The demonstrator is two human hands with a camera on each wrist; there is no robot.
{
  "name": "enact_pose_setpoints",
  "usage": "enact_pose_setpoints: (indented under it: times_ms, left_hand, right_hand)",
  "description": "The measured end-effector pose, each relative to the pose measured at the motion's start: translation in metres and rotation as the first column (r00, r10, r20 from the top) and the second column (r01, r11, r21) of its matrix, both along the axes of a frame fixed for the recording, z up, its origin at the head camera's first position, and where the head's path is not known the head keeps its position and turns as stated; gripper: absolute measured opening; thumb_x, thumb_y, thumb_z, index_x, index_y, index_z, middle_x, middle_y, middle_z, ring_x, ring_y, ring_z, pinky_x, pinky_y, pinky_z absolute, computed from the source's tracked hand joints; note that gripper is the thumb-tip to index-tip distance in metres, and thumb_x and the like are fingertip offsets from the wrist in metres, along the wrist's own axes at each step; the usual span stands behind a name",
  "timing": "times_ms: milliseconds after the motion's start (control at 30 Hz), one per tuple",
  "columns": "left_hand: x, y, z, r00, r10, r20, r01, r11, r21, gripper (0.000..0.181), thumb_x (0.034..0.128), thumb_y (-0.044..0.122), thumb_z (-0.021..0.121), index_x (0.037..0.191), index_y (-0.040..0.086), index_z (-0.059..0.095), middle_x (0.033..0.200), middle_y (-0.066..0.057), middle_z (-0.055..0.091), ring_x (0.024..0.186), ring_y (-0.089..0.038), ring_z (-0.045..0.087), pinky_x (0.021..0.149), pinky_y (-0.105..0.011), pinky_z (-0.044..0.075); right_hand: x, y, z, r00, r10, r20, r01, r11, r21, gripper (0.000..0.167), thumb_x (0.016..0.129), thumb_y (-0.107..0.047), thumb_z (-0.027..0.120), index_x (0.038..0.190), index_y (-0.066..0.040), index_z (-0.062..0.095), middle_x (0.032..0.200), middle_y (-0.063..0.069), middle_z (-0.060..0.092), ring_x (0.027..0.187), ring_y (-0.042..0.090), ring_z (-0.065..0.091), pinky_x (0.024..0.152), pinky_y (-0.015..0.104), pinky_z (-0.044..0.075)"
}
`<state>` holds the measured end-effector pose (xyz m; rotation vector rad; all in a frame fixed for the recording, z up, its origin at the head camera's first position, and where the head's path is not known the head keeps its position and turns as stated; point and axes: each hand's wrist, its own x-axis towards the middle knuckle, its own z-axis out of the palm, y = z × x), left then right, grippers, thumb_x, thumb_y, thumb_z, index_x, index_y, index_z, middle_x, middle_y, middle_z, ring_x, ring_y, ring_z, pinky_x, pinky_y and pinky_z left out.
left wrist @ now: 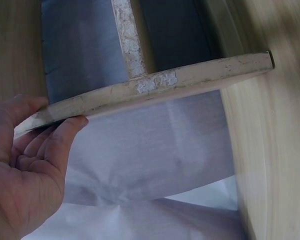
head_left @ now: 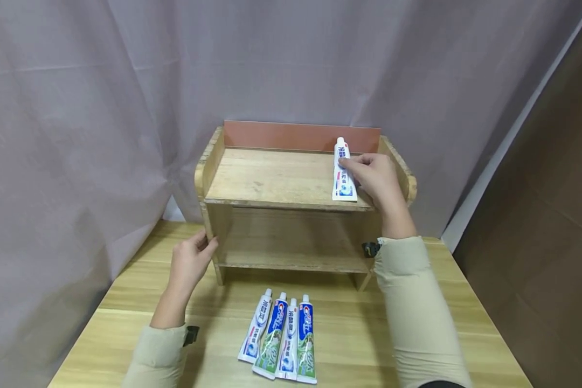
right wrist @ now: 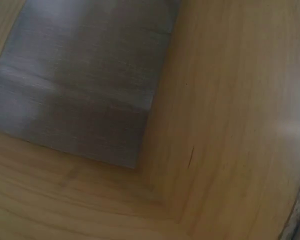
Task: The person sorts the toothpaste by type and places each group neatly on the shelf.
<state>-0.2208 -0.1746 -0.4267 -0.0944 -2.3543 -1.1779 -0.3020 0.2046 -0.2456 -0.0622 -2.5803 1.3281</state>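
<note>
My right hand [head_left: 375, 175] pinches a white toothpaste tube [head_left: 344, 180] by its side at the right part of the top board of a small wooden shelf [head_left: 271, 175]. The tube's cap points to the back. My left hand [head_left: 189, 261] holds the edge of the shelf's left side panel; in the left wrist view the thumb and fingers [left wrist: 65, 137] lie on opposite faces of that panel [left wrist: 105, 100]. On the table before the shelf lie two white toothpaste tubes [head_left: 256, 328] and two blue-and-green ones [head_left: 306, 342], side by side. The right wrist view shows neither hand nor tube.
The shelf has a lower board [head_left: 291, 242] and a reddish back strip [head_left: 300, 136]. It stands on a wood-grain table [head_left: 349, 345]. Grey cloth [head_left: 281, 59] hangs behind and at the left; a brown surface [head_left: 538, 215] rises at the right.
</note>
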Motion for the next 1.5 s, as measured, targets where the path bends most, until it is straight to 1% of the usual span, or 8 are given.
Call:
enact_pose_setpoints:
  times_ms: [333, 733, 833, 933, 1133, 1233, 1333, 1500]
  left_hand:
    - [0.001, -0.001, 0.002, 1.000, -0.008, 0.005, 0.008, 1.000, 0.020, 0.032, 0.0957, 0.021, 0.067, 0.121, 0.002, 0.072, 0.106, -0.021, 0.072, 0.096, -0.034, 0.073, 0.081, -0.044, 0.061]
    - [0.006, -0.007, 0.002, 1.000, -0.014, 0.020, 0.014, 1.000, 0.011, 0.031, 0.0954, 0.021, 0.068, 0.120, 0.003, 0.073, 0.103, -0.019, 0.074, 0.095, -0.032, 0.073, 0.082, -0.046, 0.061]
    - [0.011, -0.011, -0.001, 0.999, -0.020, 0.038, 0.020, 1.000, 0.013, 0.032, 0.0963, 0.021, 0.067, 0.122, 0.002, 0.071, 0.105, -0.020, 0.073, 0.097, -0.034, 0.073, 0.083, -0.046, 0.061]
    - [0.027, -0.013, -0.013, 0.999, -0.016, 0.050, 0.015, 1.000, 0.020, 0.031, 0.0961, 0.019, 0.067, 0.121, 0.001, 0.071, 0.105, -0.020, 0.073, 0.096, -0.034, 0.073, 0.082, -0.045, 0.061]
    - [0.075, -0.005, -0.061, 0.993, -0.004, 0.114, -0.006, 0.996, 0.084, 0.032, 0.0925, 0.010, 0.070, 0.122, -0.002, 0.070, 0.107, -0.021, 0.072, 0.094, -0.034, 0.073, 0.076, -0.037, 0.061]
    - [0.085, 0.001, -0.074, 0.992, 0.005, 0.128, -0.018, 0.995, 0.100, 0.031, 0.0904, 0.008, 0.072, 0.120, -0.001, 0.072, 0.104, -0.020, 0.073, 0.091, -0.033, 0.074, 0.073, -0.034, 0.062]
    - [0.076, 0.004, -0.070, 0.996, -0.002, 0.094, -0.007, 0.996, 0.086, 0.030, 0.0906, 0.007, 0.071, 0.119, 0.000, 0.072, 0.103, -0.019, 0.074, 0.090, -0.033, 0.074, 0.072, -0.035, 0.062]
    - [0.041, 0.004, -0.038, 1.000, -0.011, 0.006, 0.011, 0.999, 0.044, 0.027, 0.0927, 0.012, 0.070, 0.117, 0.001, 0.074, 0.100, -0.020, 0.074, 0.090, -0.033, 0.074, 0.074, -0.043, 0.063]
  right_hand:
    - [0.002, -0.002, 0.003, 1.000, 0.003, -0.021, -0.004, 1.000, -0.023, 0.052, 0.088, -0.053, 0.072, 0.113, -0.008, 0.074, 0.098, 0.005, 0.069, 0.080, 0.015, 0.061, 0.066, 0.024, 0.050]
    - [0.008, -0.005, 0.000, 1.000, 0.004, -0.020, -0.004, 1.000, -0.010, 0.053, 0.088, -0.055, 0.070, 0.112, -0.008, 0.074, 0.105, 0.007, 0.069, 0.087, 0.018, 0.061, 0.073, 0.029, 0.050]
    - [0.014, -0.009, -0.006, 1.000, -0.001, -0.026, 0.001, 1.000, 0.003, 0.054, 0.088, -0.056, 0.069, 0.112, -0.008, 0.074, 0.105, 0.007, 0.070, 0.087, 0.018, 0.061, 0.074, 0.029, 0.050]
    - [0.025, -0.012, -0.021, 0.999, -0.001, -0.037, 0.002, 1.000, 0.027, 0.053, 0.088, -0.057, 0.069, 0.108, -0.008, 0.075, 0.101, 0.008, 0.071, 0.083, 0.020, 0.062, 0.072, 0.030, 0.050]
    - [0.070, -0.011, -0.074, 0.996, -0.022, -0.086, 0.032, 0.993, 0.115, 0.045, 0.089, -0.052, 0.070, 0.098, -0.008, 0.075, 0.087, 0.007, 0.072, 0.073, 0.019, 0.061, 0.067, 0.030, 0.050]
    - [0.083, -0.009, -0.087, 0.993, -0.057, -0.099, 0.071, 0.988, 0.139, 0.043, 0.089, -0.050, 0.071, 0.095, -0.008, 0.075, 0.081, 0.005, 0.071, 0.068, 0.018, 0.061, 0.062, 0.030, 0.050]
    - [0.079, -0.008, -0.081, 0.989, -0.076, -0.129, 0.095, 0.984, 0.153, 0.042, 0.089, -0.050, 0.070, 0.095, -0.009, 0.075, 0.080, 0.005, 0.070, 0.068, 0.018, 0.059, 0.061, 0.029, 0.048]
    - [0.051, -0.005, -0.045, 0.979, -0.076, -0.191, 0.112, 0.976, 0.186, 0.042, 0.089, -0.051, 0.069, 0.097, -0.010, 0.075, 0.086, 0.007, 0.071, 0.077, 0.021, 0.058, 0.067, 0.032, 0.045]
